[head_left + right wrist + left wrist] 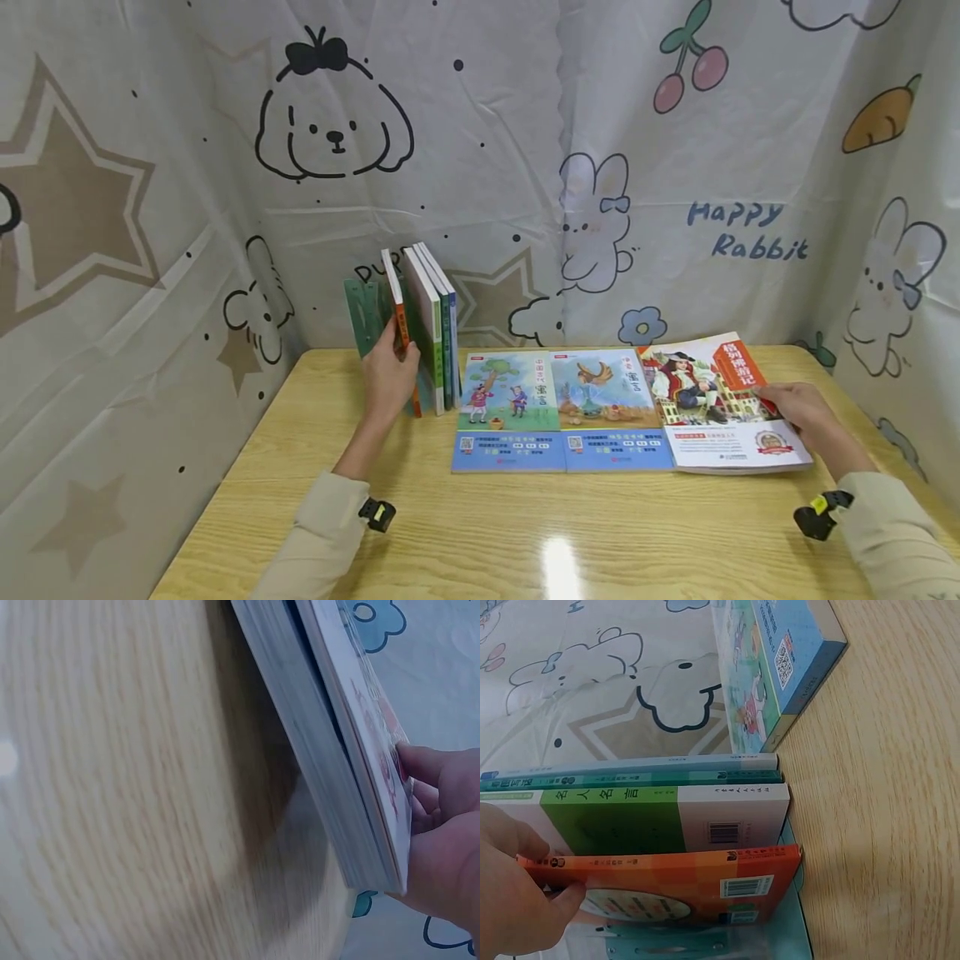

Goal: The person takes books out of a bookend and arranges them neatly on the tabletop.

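Two hands are at work, and both are gripping. The left hand pinches one orange book between thumb and fingers at the far left of the table. The right hand grips one red-and-white book by its right edge; one digit lies on the cover, the others are partly hidden.

Four books stand at the far left, spines facing near. From left to right come the orange book, one green-and-white book, one teal book and one blue book. A gap parts the orange book from the other three, which stand close together. One green bookend shows to the left of the four.

Three covers face up in a row right of these: two fable books side by side, then the red-and-white book, set at a slant. A dark gap shows in the page edges under its cover; I cannot tell how many books lie there.

Two sleeves show, each with one wrist camera. On the curtain are one carrot and two cherries.
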The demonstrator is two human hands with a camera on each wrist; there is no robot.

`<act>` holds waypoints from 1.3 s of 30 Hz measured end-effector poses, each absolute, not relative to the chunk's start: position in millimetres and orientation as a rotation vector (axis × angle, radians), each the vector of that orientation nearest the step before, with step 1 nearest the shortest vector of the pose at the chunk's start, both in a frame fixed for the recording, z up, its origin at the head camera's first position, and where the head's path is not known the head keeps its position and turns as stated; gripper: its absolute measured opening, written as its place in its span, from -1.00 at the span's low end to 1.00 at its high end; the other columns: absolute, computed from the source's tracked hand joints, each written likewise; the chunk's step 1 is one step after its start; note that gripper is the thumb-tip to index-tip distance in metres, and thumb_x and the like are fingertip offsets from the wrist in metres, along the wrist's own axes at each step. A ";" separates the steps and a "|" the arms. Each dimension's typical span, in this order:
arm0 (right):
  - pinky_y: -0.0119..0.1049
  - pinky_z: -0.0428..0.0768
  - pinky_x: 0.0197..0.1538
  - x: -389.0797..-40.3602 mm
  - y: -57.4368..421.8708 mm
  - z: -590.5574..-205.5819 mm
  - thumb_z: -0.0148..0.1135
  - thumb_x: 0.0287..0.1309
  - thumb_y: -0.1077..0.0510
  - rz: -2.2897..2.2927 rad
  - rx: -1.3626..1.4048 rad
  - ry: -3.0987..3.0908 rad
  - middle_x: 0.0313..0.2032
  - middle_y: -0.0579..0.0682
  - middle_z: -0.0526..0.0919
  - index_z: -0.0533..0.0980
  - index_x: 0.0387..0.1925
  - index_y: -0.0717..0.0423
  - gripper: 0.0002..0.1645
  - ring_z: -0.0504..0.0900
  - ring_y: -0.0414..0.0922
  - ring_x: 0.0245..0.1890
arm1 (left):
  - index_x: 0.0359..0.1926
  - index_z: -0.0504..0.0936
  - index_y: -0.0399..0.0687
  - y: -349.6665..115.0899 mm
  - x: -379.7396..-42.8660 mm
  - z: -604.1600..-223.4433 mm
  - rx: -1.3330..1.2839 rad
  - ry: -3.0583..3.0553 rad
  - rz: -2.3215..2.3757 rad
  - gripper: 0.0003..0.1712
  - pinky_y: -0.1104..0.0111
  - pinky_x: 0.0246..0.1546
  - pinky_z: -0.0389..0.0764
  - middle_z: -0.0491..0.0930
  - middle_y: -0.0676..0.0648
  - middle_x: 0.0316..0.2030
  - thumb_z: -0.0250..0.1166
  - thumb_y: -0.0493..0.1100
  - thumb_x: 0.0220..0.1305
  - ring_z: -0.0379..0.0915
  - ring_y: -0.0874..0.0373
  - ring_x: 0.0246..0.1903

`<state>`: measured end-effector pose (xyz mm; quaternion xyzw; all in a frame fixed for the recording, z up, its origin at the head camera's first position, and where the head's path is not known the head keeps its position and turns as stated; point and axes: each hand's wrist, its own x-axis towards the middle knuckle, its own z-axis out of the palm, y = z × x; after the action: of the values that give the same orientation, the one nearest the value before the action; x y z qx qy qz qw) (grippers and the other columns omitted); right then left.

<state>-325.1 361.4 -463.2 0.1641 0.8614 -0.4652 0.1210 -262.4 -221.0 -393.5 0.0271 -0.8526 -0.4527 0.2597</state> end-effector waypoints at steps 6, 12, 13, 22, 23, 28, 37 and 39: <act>-0.15 0.51 -0.13 -329.5 360.5 -468.9 -0.07 0.51 -0.10 -1.392 0.573 2.519 0.30 0.51 0.17 0.04 0.43 0.51 -0.16 0.36 0.23 0.08 | 0.50 0.22 -0.22 -220.9 -263.3 -393.8 0.073 -2.297 -1.229 -0.32 0.01 -0.12 0.65 0.51 -0.36 0.19 0.15 -0.33 0.40 0.58 -0.23 0.02; -0.07 0.44 -0.05 -330.5 359.9 -475.3 -0.05 0.50 -0.10 -1.405 0.633 2.518 0.36 0.49 0.12 0.05 0.45 0.44 -0.18 0.29 0.26 0.14 | 0.49 0.21 -0.25 -220.6 -262.1 -394.1 0.088 -2.310 -1.209 -0.33 0.05 -0.31 0.64 0.53 -0.37 0.16 0.13 -0.32 0.41 0.61 -0.20 -0.16; -0.08 0.44 -0.06 -330.5 359.6 -476.1 -0.05 0.50 -0.10 -1.405 0.637 2.520 0.36 0.49 0.13 0.06 0.45 0.43 -0.19 0.29 0.26 0.14 | 0.49 0.21 -0.25 -220.6 -261.7 -393.9 0.091 -2.313 -1.208 -0.33 0.05 -0.31 0.65 0.53 -0.37 0.16 0.13 -0.32 0.41 0.62 -0.20 -0.15; 0.19 0.30 0.19 -325.9 364.4 -476.7 -0.04 0.50 -0.08 -1.394 0.693 2.578 0.40 0.49 0.08 0.14 0.42 0.43 -0.23 0.22 0.31 0.24 | 0.50 0.19 -0.23 -217.6 -262.3 -391.0 0.091 -2.319 -1.231 -0.32 0.02 -0.11 0.65 0.50 -0.38 0.19 0.12 -0.32 0.40 0.56 -0.22 0.04; 0.20 0.29 0.22 -325.6 364.5 -477.0 -0.03 0.50 -0.09 -1.393 0.698 2.583 0.40 0.49 0.08 0.14 0.42 0.43 -0.23 0.21 0.31 0.25 | 0.50 0.19 -0.24 -217.5 -262.5 -390.9 0.092 -2.317 -1.235 -0.32 0.02 -0.09 0.64 0.50 -0.38 0.18 0.12 -0.33 0.40 0.56 -0.22 0.04; 0.18 0.33 0.21 -325.4 361.0 -480.1 -0.01 0.49 -0.10 -1.400 0.685 2.620 0.39 0.50 0.12 0.16 0.41 0.43 -0.22 0.23 0.32 0.25 | 0.49 0.20 -0.28 -219.5 -262.5 -392.3 0.105 -2.301 -1.228 -0.33 0.01 -0.10 0.65 0.53 -0.40 0.14 0.12 -0.34 0.39 0.58 -0.22 0.01; 0.04 0.41 -0.02 -322.6 353.9 -484.4 0.04 0.46 -0.11 -1.313 0.675 2.705 0.32 0.50 0.25 0.28 0.34 0.46 -0.24 0.35 0.27 0.12 | 0.07 0.56 -0.46 -223.4 -263.5 -400.0 0.173 -2.143 -1.128 -0.68 0.05 -0.41 0.57 0.65 -0.41 -0.18 0.15 -0.37 0.34 0.56 -0.16 -0.37; 0.01 0.41 -0.06 -322.1 353.4 -482.5 0.04 0.46 -0.11 -1.278 0.673 2.724 0.31 0.50 0.27 0.29 0.33 0.47 -0.24 0.36 0.26 0.08 | -0.03 0.59 -0.48 -222.9 -265.1 -400.7 0.169 -2.108 -1.111 -0.75 0.05 -0.42 0.55 0.66 -0.40 -0.23 0.17 -0.35 0.37 0.55 -0.17 -0.39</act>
<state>-322.1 353.4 -482.5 0.2183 0.8832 -0.4142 0.0290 -265.1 -222.9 -400.7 0.0656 -0.8208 -0.4325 0.3674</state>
